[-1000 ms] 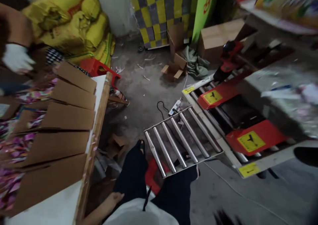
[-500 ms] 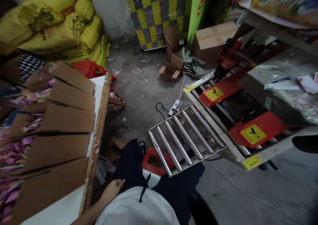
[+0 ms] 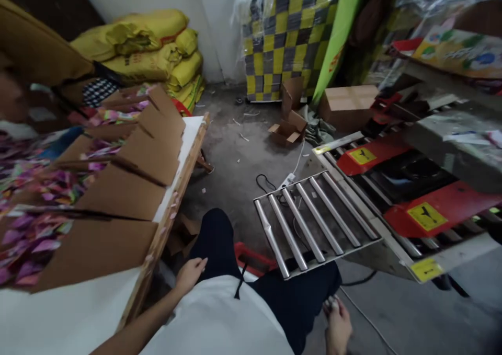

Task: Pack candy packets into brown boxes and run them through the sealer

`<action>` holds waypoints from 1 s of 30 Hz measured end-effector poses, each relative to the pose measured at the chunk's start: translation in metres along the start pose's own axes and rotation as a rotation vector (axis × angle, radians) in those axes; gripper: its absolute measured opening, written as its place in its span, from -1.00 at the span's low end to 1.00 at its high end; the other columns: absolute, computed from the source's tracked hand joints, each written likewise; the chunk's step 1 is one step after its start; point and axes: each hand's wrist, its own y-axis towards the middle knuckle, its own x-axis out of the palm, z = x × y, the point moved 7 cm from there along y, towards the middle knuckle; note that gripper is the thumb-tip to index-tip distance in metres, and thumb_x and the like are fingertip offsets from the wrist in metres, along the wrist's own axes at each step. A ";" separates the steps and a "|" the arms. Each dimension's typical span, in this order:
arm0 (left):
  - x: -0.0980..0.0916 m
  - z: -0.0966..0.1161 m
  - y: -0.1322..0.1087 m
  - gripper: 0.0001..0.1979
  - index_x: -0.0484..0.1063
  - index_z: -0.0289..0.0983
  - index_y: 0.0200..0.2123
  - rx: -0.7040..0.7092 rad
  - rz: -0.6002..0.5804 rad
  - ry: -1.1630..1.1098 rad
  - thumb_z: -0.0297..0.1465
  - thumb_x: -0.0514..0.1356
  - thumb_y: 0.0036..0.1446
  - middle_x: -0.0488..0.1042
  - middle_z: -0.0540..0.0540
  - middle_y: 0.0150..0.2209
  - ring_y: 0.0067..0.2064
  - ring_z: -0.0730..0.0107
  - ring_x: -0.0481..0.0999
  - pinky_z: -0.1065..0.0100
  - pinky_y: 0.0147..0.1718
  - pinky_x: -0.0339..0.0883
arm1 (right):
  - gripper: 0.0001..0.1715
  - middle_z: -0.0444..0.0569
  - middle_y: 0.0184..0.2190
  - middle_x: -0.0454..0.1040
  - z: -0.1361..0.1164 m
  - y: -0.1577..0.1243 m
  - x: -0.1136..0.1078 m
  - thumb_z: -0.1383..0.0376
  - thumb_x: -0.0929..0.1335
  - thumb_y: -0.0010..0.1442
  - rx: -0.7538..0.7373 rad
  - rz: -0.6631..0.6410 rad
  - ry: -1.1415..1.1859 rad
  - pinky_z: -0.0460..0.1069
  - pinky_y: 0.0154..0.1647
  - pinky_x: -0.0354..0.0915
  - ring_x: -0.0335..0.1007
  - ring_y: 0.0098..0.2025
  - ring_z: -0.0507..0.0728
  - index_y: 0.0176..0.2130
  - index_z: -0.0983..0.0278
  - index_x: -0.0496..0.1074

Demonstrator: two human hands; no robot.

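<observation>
My left hand (image 3: 190,274) rests by my left thigh, beside the wooden edge of the white table (image 3: 94,302), its fingers curled together with nothing visible in them. Low at the right, next to my right thigh, is my right hand (image 3: 339,323). Its fingers are curled in, and a small greyish bit shows at the fingertips, too unclear to name. Open cardboard boxes (image 3: 94,253) full of small pink and purple packets (image 3: 37,240) stand in a row on the table. A roller conveyor (image 3: 316,224) spans the space before my knees.
A machine with red guards (image 3: 435,214) adjoins the rollers at the right. Yellow sacks (image 3: 145,65), a checkered wrapped stack (image 3: 288,46) and cardboard boxes (image 3: 349,104) stand farther back. A power strip (image 3: 287,181) and cable lie on the floor. A person's hand (image 3: 11,96) is blurred at the far left.
The view has shifted, so the table and conveyor sit differently in it. My right hand has come into view beside my right thigh. A person now shows at the left edge.
</observation>
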 end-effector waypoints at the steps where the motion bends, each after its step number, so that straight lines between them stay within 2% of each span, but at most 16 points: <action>1: 0.004 -0.005 -0.003 -0.56 0.27 -0.24 -0.60 0.026 0.024 -0.051 -0.20 0.01 0.30 0.35 -0.01 -0.57 -0.40 0.33 0.41 0.38 -0.39 0.09 | -0.56 -0.04 -0.41 0.47 0.005 0.003 -0.008 -0.10 0.26 0.08 0.009 0.072 0.052 0.22 -0.31 0.59 0.59 -0.33 0.32 -0.23 0.12 0.44; 3: 0.010 -0.012 -0.013 -0.61 0.33 -0.25 -0.55 0.081 0.072 -0.154 -0.21 0.04 0.29 0.41 -0.01 -0.53 -0.39 0.34 0.42 0.38 -0.36 0.16 | -0.59 -0.06 -0.39 0.46 0.004 0.009 -0.018 -0.01 0.33 -0.06 0.015 0.165 0.173 0.26 -0.15 0.58 0.60 -0.31 0.29 -0.24 0.16 0.40; 5: 0.011 -0.015 -0.027 -0.73 0.44 -0.26 -0.39 0.127 0.113 -0.240 -0.25 0.08 0.28 0.50 -0.03 -0.41 -0.33 0.36 0.46 0.39 -0.29 0.25 | -0.59 -0.05 -0.34 0.48 -0.013 0.016 -0.015 0.09 0.40 -0.12 -0.025 0.152 0.280 0.27 -0.01 0.54 0.59 -0.28 0.25 -0.24 0.18 0.41; 7: -0.005 -0.010 -0.045 -0.81 0.47 -0.26 -0.19 0.230 0.221 -0.315 -0.32 0.10 0.27 0.54 -0.09 -0.23 -0.21 0.35 0.49 0.39 -0.17 0.32 | -0.59 -0.02 -0.28 0.51 -0.041 0.020 -0.006 0.14 0.44 -0.13 -0.100 0.102 0.351 0.26 0.05 0.52 0.58 -0.26 0.21 -0.22 0.19 0.44; 9: -0.048 0.000 -0.074 -0.79 0.44 -0.25 -0.10 0.433 0.484 -0.339 -0.33 0.09 0.29 0.51 -0.17 -0.10 -0.07 0.30 0.49 0.32 -0.02 0.33 | -0.56 0.00 -0.24 0.54 -0.076 0.018 0.004 0.14 0.45 -0.09 -0.206 0.045 0.367 0.23 0.02 0.54 0.57 -0.27 0.18 -0.17 0.19 0.47; 11: -0.105 0.002 -0.117 -0.80 0.42 -0.24 -0.08 0.621 0.876 -0.297 -0.29 0.11 0.32 0.47 -0.22 -0.09 0.01 0.21 0.45 0.21 0.08 0.29 | -0.55 0.00 -0.24 0.55 -0.108 0.009 0.014 0.12 0.46 -0.07 -0.288 0.022 0.385 0.17 -0.09 0.57 0.55 -0.31 0.15 -0.15 0.22 0.48; 12: -0.133 -0.003 -0.139 -0.78 0.41 -0.24 -0.08 0.655 1.072 -0.261 -0.25 0.13 0.32 0.45 -0.23 -0.11 0.01 0.17 0.43 0.16 0.09 0.28 | -0.55 -0.01 -0.26 0.54 -0.122 0.002 0.019 0.11 0.46 -0.07 -0.318 0.001 0.403 0.13 -0.14 0.57 0.53 -0.32 0.12 -0.16 0.23 0.48; 14: -0.184 -0.023 -0.168 -0.69 0.38 -0.28 -0.07 0.566 1.371 -0.196 -0.18 0.17 0.28 0.41 -0.27 -0.10 0.02 0.09 0.40 0.09 0.11 0.23 | -0.53 -0.03 -0.28 0.54 -0.145 -0.015 0.034 0.09 0.47 -0.07 -0.362 -0.068 0.443 0.05 -0.18 0.54 0.50 -0.34 0.07 -0.17 0.27 0.49; 15: -0.205 -0.035 -0.175 -0.63 0.37 -0.31 -0.05 0.473 1.451 -0.160 -0.13 0.19 0.26 0.40 -0.31 -0.08 0.04 0.03 0.37 0.05 0.12 0.20 | -0.51 -0.04 -0.28 0.54 -0.154 -0.025 0.044 0.08 0.47 -0.07 -0.380 -0.115 0.452 0.02 -0.18 0.53 0.50 -0.33 0.05 -0.17 0.28 0.49; 17: -0.239 -0.054 -0.173 -0.53 0.37 -0.34 -0.04 0.279 1.454 -0.055 -0.06 0.22 0.20 0.40 -0.36 -0.05 0.07 -0.07 0.34 -0.02 0.12 0.15 | -0.46 -0.04 -0.26 0.55 -0.165 -0.045 0.062 0.03 0.47 -0.05 -0.405 -0.205 0.442 0.00 -0.19 0.51 0.50 -0.32 0.04 -0.14 0.31 0.50; 19: -0.260 -0.063 -0.159 -0.57 0.42 -0.32 -0.16 0.196 1.317 0.077 -0.04 0.23 0.19 0.45 -0.30 -0.16 0.01 -0.08 0.36 -0.01 0.09 0.13 | -0.40 -0.01 -0.25 0.56 -0.166 -0.063 0.077 -0.02 0.47 -0.04 -0.407 -0.263 0.421 0.02 -0.20 0.51 0.50 -0.31 0.06 -0.12 0.33 0.50; 21: -0.273 -0.063 -0.146 -0.65 0.39 -0.28 -0.38 0.232 1.188 0.162 -0.09 0.19 0.22 0.42 -0.18 -0.36 -0.15 0.06 0.39 0.10 0.01 0.15 | -0.36 0.01 -0.25 0.57 -0.161 -0.075 0.086 -0.06 0.46 -0.06 -0.398 -0.301 0.399 0.03 -0.22 0.51 0.50 -0.32 0.07 -0.15 0.35 0.50; 23: -0.286 -0.058 -0.142 -0.61 0.27 -0.25 -0.54 0.290 1.141 0.170 -0.16 0.17 0.25 0.31 -0.08 -0.51 -0.32 0.24 0.34 0.23 -0.12 0.16 | -0.35 0.02 -0.27 0.57 -0.152 -0.081 0.089 -0.08 0.45 -0.08 -0.390 -0.327 0.369 0.04 -0.24 0.50 0.50 -0.33 0.09 -0.16 0.36 0.51; 25: -0.301 -0.053 -0.149 -0.57 0.23 -0.27 -0.59 0.293 1.183 0.123 -0.18 0.16 0.25 0.21 -0.02 -0.56 -0.41 0.38 0.26 0.32 -0.24 0.11 | -0.34 0.03 -0.28 0.58 -0.141 -0.081 0.090 -0.08 0.44 -0.08 -0.365 -0.348 0.353 0.04 -0.24 0.48 0.50 -0.32 0.10 -0.15 0.36 0.52; 27: -0.311 -0.045 -0.165 -0.55 0.30 -0.34 -0.56 0.277 1.267 0.062 -0.17 0.13 0.29 0.18 0.02 -0.55 -0.42 0.49 0.21 0.38 -0.27 0.03 | -0.32 0.05 -0.26 0.59 -0.134 -0.081 0.094 -0.09 0.44 -0.08 -0.325 -0.374 0.353 0.03 -0.24 0.46 0.51 -0.30 0.11 -0.14 0.36 0.51; 30: -0.302 -0.020 -0.193 -0.52 0.36 -0.39 -0.50 0.316 1.329 0.000 -0.12 0.08 0.33 0.19 0.02 -0.54 -0.43 0.54 0.18 0.40 -0.29 -0.04 | -0.30 0.09 -0.20 0.60 -0.143 -0.098 0.123 -0.10 0.46 -0.14 -0.326 -0.517 0.308 0.03 -0.20 0.43 0.51 -0.22 0.14 -0.14 0.34 0.51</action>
